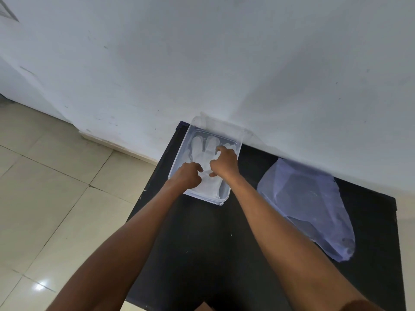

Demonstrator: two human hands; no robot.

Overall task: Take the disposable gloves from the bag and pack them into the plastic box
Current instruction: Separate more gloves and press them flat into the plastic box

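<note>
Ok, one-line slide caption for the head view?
Both hands, left and right, flatten a disposable glove inside the plastic box; bag alongside.

A clear rectangular plastic box [179, 151] sits open at the black table's far left corner, against the wall; inside lies a translucent white disposable glove [203, 151], flat, fingers pointing toward the wall; a pale, crumpled, see-through plastic bag [314, 205] lies to the right, well apart from the box.
</note>
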